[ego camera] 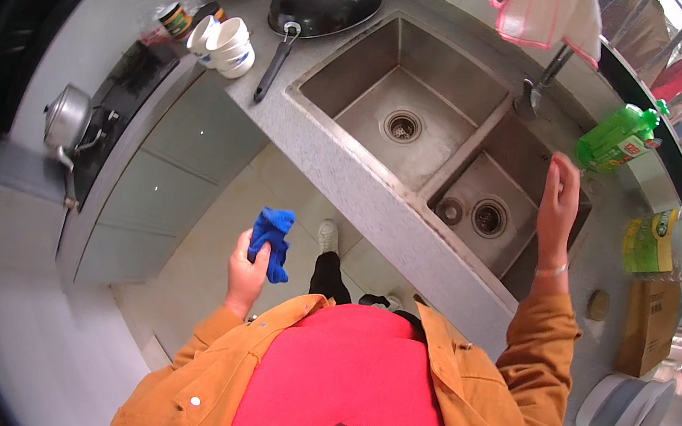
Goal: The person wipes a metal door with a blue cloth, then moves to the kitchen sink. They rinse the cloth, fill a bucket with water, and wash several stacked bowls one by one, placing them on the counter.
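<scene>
My left hand [249, 265] grips a folded blue cloth [273, 239] out over the floor, in front of the counter. My right hand [561, 187], with nothing visible in it, is raised over the right rim of the smaller steel sink basin [482, 173]. Its fingers lie close together and are seen edge-on, so the palm is hidden. Just beyond those fingertips stands a green dish soap bottle [615, 139] with a pump top. A round drain stopper [450, 211] lies in the smaller basin beside the drain. The larger basin [362, 102] adjoins it on the left.
A black wok [323, 4] lies upside down left of the sink, near stacked white cups [230, 46]. On the stove sits a metal pot [67, 115]. An oil jug [666, 243], a cardboard box [647, 328] and a collapsible basin [618, 411] line the right side. A cloth [548, 11] hangs over the faucet [538, 87].
</scene>
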Motion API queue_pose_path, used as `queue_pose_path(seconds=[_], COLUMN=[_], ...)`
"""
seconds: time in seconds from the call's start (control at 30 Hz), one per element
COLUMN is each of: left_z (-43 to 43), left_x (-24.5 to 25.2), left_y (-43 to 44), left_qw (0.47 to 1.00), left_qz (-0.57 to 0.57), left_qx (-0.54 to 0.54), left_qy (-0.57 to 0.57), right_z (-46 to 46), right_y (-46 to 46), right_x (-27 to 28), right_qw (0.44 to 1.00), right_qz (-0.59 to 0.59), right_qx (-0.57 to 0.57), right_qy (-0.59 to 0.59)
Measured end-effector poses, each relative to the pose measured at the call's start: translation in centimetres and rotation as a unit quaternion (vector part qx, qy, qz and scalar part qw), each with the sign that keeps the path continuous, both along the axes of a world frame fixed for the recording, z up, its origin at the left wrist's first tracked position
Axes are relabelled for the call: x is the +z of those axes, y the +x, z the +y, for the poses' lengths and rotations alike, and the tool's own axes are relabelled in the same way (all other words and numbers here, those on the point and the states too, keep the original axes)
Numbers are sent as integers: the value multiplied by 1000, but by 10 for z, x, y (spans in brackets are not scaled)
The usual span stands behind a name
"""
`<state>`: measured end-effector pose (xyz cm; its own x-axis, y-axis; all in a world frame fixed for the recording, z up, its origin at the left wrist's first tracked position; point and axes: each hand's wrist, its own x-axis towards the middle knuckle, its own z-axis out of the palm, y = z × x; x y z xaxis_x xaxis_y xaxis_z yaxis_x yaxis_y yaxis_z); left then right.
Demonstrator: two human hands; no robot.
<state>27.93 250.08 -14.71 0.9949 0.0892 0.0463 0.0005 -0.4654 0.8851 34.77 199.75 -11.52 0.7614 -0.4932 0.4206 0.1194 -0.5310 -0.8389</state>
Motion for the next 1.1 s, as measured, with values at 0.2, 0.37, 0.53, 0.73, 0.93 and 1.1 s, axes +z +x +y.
queue_pose_path(seconds=[0.2,0.37,0.53,0.73,0.93,1.1], left_z=[21,34,29,28,38,19], left_x=[24,25,16,9,16,24], left_y=[159,253,298,312,309,299], left_qw=[990,969,960,954,958,961], left_qz=[-74,-41,12,18,23,45], left_qx=[-119,-244,-276,-301,-281,-269], left_qy=[26,-4,-48,-2,46,47], right_z=[10,22,24,74,79,57], right_y=[121,142,104,63,63,66], right_x=[-15,-19,-51,-125,-165,-199], right_qw=[976,969,957,800,728,722], right_qz=[27,54,176,574,650,587], right_qx=[-66,-172,-193,58,128,227], right_qy=[-204,-168,-124,-164,-178,-288])
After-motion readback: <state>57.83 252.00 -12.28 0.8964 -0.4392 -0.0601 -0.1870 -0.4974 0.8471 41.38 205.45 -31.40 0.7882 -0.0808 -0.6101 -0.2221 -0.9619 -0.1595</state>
